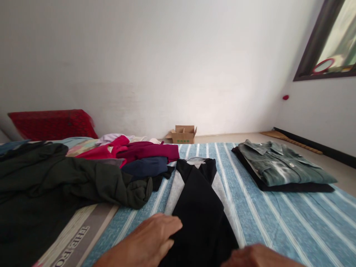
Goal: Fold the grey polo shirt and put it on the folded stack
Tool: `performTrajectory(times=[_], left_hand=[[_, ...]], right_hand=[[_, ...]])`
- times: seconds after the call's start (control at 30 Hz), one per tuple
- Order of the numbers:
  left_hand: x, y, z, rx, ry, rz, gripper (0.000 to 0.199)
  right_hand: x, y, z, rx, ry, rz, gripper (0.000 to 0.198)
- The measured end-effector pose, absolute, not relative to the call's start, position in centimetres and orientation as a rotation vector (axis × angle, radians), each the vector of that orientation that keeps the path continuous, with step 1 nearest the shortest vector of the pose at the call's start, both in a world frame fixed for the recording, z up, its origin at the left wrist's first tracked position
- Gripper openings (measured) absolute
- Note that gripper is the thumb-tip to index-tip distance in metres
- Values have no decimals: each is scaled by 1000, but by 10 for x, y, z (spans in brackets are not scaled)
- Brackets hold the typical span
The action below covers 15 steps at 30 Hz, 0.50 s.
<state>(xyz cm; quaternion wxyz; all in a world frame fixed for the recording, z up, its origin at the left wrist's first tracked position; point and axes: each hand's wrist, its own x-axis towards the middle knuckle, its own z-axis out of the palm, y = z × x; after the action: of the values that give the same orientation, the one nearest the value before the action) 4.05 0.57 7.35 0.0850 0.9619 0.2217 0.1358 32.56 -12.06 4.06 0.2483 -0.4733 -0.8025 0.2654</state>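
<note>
A black and light grey long-sleeved top (197, 207) lies on the striped bedding in front of me, folded narrow. Its dark sleeves cross over the front, and the grey collar area points away from me. My left hand (147, 239) is over the top's left edge, fingers bent and a gap showing beside the thumb, nothing visibly gripped. Low in the view, my right hand (258, 256) is at the garment's right edge. It is blurred and cut off by the frame, so its fingers cannot be made out.
Blue striped bedding (294, 226) spreads beneath everything. At left is a heap of loose clothes with a dark green garment (91, 181) and a magenta one (150, 151). A folded grey-green shirt (286, 163) rests on black cloth at right. Behind stands a cardboard box (183, 135).
</note>
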Motion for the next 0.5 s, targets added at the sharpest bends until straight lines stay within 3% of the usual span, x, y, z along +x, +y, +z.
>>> performTrajectory(times=[0.1,0.17,0.23,0.5], left_hand=[[112,42,96,2791,766,148,31],[152,64,98,2763,926,61,31],[182,84,92,2716,1107,7,32],[215,125,32,2631,1426,-1,57]], right_hand=[[341,-97,78,-1435,-2080,743,41],[340,-68,87,-1476,-2003,737,32],[335,-36,84,-1495,-1959,684,22],[341,51,42,-1717,-1765,187,22]])
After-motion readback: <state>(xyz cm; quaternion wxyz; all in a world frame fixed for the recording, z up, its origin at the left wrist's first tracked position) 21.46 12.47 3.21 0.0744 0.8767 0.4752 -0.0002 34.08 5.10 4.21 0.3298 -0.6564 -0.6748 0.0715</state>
